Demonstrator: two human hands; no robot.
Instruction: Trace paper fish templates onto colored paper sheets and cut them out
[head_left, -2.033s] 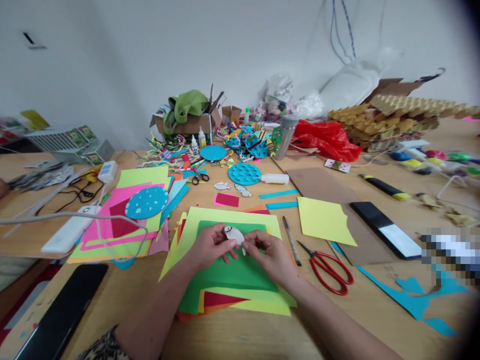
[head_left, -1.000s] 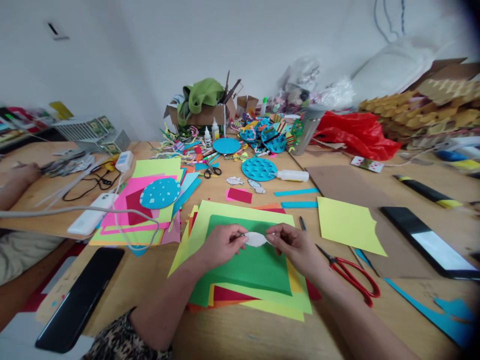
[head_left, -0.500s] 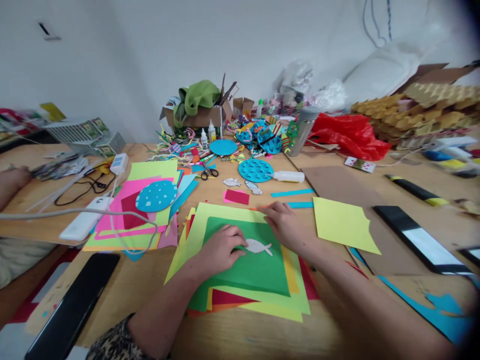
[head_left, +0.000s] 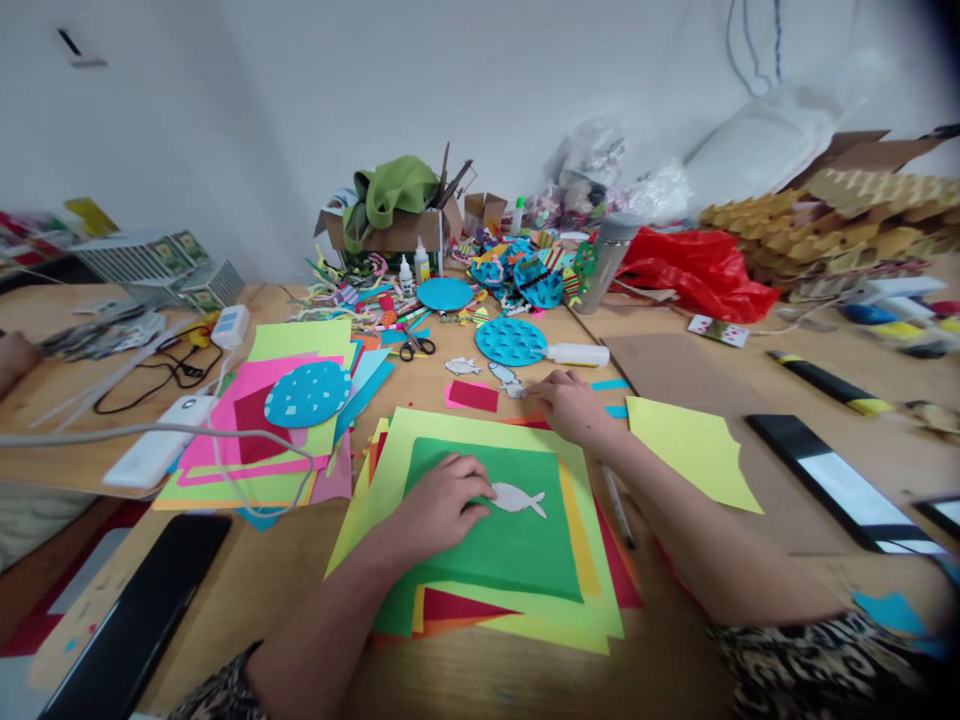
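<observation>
My left hand [head_left: 448,507] rests on a green sheet of paper [head_left: 517,560], its thumb and fingers bent together at the head end of a white fish cutout [head_left: 517,498]. The tail of that fish points right. Beyond the sheet's far right corner, my right hand [head_left: 574,405] reaches down with fingers slightly parted. Its fingertips are beside a grey-white patterned fish cutout [head_left: 507,377]; I see nothing gripped in them. Another patterned fish cutout [head_left: 462,366] lies farther left. Beneath the green sheet is a stack of yellow, red and orange paper [head_left: 555,625].
Black scissors [head_left: 416,345], a blue disc with fish-like shapes [head_left: 511,341] and a white bottle [head_left: 577,354] lie ahead. A pen [head_left: 618,510] lies under my right forearm. Phones flank the work area. At far left is another person's hand [head_left: 16,360].
My right hand has moved away from the stack's far edge, forward to the patterned fish cutouts, uncovering the pen. My left hand stays at the white fish.
</observation>
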